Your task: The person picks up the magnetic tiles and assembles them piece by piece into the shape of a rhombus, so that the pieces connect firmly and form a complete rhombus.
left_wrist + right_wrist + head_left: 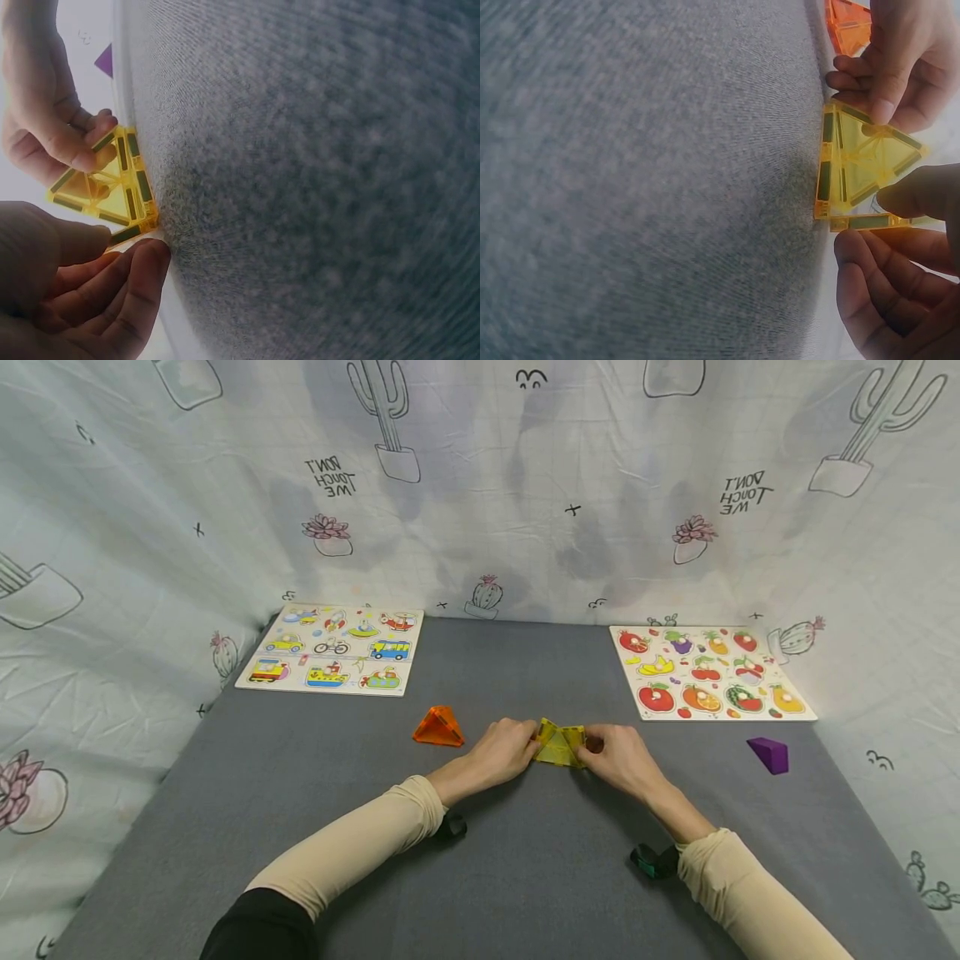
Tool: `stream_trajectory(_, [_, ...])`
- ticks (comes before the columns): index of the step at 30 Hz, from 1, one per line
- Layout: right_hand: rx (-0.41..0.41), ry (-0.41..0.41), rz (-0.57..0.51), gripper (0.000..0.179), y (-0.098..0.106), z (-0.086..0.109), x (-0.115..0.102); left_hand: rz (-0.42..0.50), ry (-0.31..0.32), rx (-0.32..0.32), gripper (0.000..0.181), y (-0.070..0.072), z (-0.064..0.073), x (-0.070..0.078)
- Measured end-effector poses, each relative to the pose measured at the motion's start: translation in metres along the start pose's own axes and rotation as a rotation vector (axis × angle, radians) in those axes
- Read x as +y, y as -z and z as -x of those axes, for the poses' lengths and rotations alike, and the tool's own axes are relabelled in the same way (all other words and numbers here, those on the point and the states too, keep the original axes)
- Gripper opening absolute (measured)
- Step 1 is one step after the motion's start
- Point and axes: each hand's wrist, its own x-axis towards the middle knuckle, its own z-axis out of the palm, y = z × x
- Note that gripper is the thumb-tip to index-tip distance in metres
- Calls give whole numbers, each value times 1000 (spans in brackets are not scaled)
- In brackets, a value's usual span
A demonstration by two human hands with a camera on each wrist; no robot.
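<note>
A yellow tile shape (558,747), built of clear triangular panels, stands on the grey table (525,877) at the middle. My left hand (529,746) pinches its left side and my right hand (594,748) pinches its right side. In the left wrist view the yellow tile shape (105,187) sits between my left hand (127,251) below and my right hand (82,142) above. In the right wrist view, one panel of the yellow tile shape (859,161) is held between the thumb and fingers of my right hand (877,217), while my left hand (870,105) holds the top corner.
An orange tile pyramid (439,727) stands just left of my left hand. A purple wedge (769,753) lies to the right. A vehicle puzzle board (333,649) lies at the back left and a fruit puzzle board (705,672) at the back right. Printed cloth walls enclose the table.
</note>
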Motion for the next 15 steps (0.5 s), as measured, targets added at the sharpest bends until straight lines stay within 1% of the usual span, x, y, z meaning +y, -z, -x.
stream_trajectory(6, [14, 18, 22, 6, -1, 1, 0, -15, -34, 12, 17, -1, 0, 1])
stream_trajectory(9, [16, 19, 15, 14, -1, 1, 0, -20, -40, 8, 16, -1, 0, 2])
stream_trajectory(12, [14, 21, 11, 18, -1, 1, -1, -18, -37, 3, 15, 0, 0, 2])
stream_trajectory(15, [11, 27, 12, 19, -2, 1, -1, -12, -31, -4, 15, 0, 0, 3])
